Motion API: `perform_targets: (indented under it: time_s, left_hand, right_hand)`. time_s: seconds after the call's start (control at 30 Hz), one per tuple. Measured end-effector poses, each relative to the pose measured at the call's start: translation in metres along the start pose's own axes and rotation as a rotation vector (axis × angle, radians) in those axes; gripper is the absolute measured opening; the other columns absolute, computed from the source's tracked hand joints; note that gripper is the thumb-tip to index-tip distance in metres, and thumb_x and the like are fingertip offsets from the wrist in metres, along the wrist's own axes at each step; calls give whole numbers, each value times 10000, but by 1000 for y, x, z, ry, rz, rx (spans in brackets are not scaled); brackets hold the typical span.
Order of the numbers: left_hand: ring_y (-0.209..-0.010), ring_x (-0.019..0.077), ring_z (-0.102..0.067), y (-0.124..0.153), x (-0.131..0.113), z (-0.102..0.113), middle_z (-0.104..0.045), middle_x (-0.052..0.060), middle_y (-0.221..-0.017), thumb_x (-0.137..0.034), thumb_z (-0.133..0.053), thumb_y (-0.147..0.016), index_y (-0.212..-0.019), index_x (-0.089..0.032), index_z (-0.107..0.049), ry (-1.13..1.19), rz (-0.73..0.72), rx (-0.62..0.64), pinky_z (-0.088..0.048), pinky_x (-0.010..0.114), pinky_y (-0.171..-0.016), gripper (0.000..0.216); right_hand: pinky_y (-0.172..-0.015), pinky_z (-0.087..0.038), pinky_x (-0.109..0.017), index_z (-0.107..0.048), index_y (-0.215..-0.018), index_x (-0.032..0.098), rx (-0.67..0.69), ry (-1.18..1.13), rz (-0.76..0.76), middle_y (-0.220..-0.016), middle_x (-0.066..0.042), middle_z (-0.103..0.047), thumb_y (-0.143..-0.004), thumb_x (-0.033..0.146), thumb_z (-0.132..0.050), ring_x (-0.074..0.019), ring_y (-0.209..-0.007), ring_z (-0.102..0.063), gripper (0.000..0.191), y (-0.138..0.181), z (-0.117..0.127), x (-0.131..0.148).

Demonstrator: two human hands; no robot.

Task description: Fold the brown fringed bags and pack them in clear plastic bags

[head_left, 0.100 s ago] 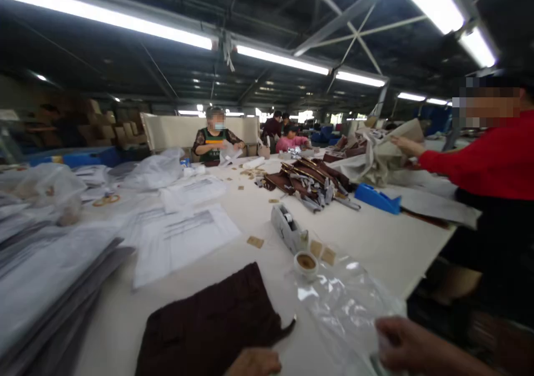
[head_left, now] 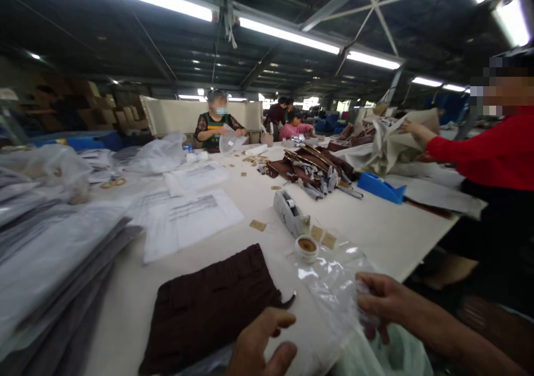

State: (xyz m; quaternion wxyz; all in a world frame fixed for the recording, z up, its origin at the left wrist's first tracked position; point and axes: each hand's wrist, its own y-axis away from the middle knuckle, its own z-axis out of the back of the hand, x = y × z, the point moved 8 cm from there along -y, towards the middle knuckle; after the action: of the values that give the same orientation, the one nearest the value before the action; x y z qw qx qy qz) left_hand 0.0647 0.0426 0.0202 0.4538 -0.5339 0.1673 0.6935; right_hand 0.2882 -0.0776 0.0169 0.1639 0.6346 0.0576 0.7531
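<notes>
My right hand (head_left: 384, 301) is closed on a clear plastic bag (head_left: 334, 287) that lies at the table's right edge. Beside the dark brown folded cloth (head_left: 212, 303), near its lower right corner, is my left hand (head_left: 265, 340), thumb and fingers apart and nothing between them. A short dark strip with a shiny tip sticks out from the cloth's right side. Just beyond the bag stand a grey tape dispenser (head_left: 291, 214) and a small round white pot (head_left: 307, 247) with brown contents.
Stacked grey cloth in plastic (head_left: 62, 270) fills the left side, with printed white bags (head_left: 196, 214) beside it. A brown fabric pile (head_left: 312, 170) and a blue tape dispenser (head_left: 381, 187) lie farther back. A co-worker in red (head_left: 496, 148) stands at right; others sit across.
My right hand has moved up and left with the plastic bag. My left hand has come further into view, its fingers spreading. The whole view has shifted slightly.
</notes>
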Motion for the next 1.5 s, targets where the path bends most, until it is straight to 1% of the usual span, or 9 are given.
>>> perform_targets:
  time_s: [0.17,0.33,0.47,0.6,0.83,1.07,1.23,1.33,1.5]
  left_hand:
    - [-1114,323,-606,-17,-2,-25,-577,197,-1276,-791,-635,-715,-1311,-181,-505,760,272,158,-563,386,-764,863]
    - [-861,242,-661,-13,13,18,-676,143,-1028,-750,-560,-801,-1131,-133,-622,901,310,-126,-530,340,-703,702]
    - [-625,131,-530,4,27,74,-610,16,-722,-526,-736,-743,-833,-139,-618,633,339,-332,-426,244,-605,415]
    - [-592,126,-464,23,25,123,-526,-31,-630,-466,-627,-810,-727,-174,-570,184,374,-411,-358,238,-579,309]
    - [-687,174,-545,34,35,174,-574,-20,-694,-369,-455,-899,-758,-215,-549,-282,446,-516,-371,259,-654,229]
    - [-739,187,-641,29,74,181,-659,-24,-757,-258,-452,-953,-854,-248,-544,-662,713,-418,-333,254,-641,136]
    - [-782,209,-688,22,83,172,-696,-21,-789,-249,-440,-981,-905,-251,-543,-739,832,-326,-343,260,-616,129]
    - [-777,223,-705,22,91,162,-711,-5,-791,-247,-418,-995,-936,-246,-557,-834,904,-222,-372,263,-600,151]
    - [-881,222,-692,35,88,163,-707,67,-973,-199,-433,-965,-1173,-212,-542,-1146,610,-355,-484,295,-699,235]
  right_hand:
    - [-460,-474,-207,-522,-857,175,90,-151,119,-684,1,-623,-764,583,-725,-139,-571,-633,465,-39,-63,60]
    - [-493,-442,-213,-580,-795,157,241,-59,194,-662,20,-552,-753,592,-724,-102,-560,-530,460,-78,-122,70]
    - [-471,-338,-198,-585,-765,158,315,13,167,-624,41,-503,-747,603,-707,-75,-523,-420,462,-101,-150,66]
    - [-458,-248,-214,-557,-674,168,367,168,78,-537,69,-441,-704,482,-728,-67,-477,-341,358,-123,-161,52]
    - [-683,-419,-270,-571,-666,185,194,434,337,-846,-22,-628,-751,353,-667,-168,-775,-568,211,-164,-141,79]
    - [-680,-427,-299,-615,-798,219,-15,743,430,-822,-12,-635,-879,324,-578,-172,-733,-581,137,-181,-139,104]
    - [-812,-446,-303,-616,-926,215,82,726,885,-932,-44,-637,-997,220,-426,-177,-867,-580,202,-144,-199,147]
    - [-722,-438,-310,-600,-880,197,102,846,1004,-833,-37,-627,-951,137,-458,-182,-745,-554,170,-146,-229,135]
    - [-700,-467,-296,-629,-1006,210,205,931,827,-892,-31,-645,-857,122,-622,-192,-774,-606,174,-180,-234,86]
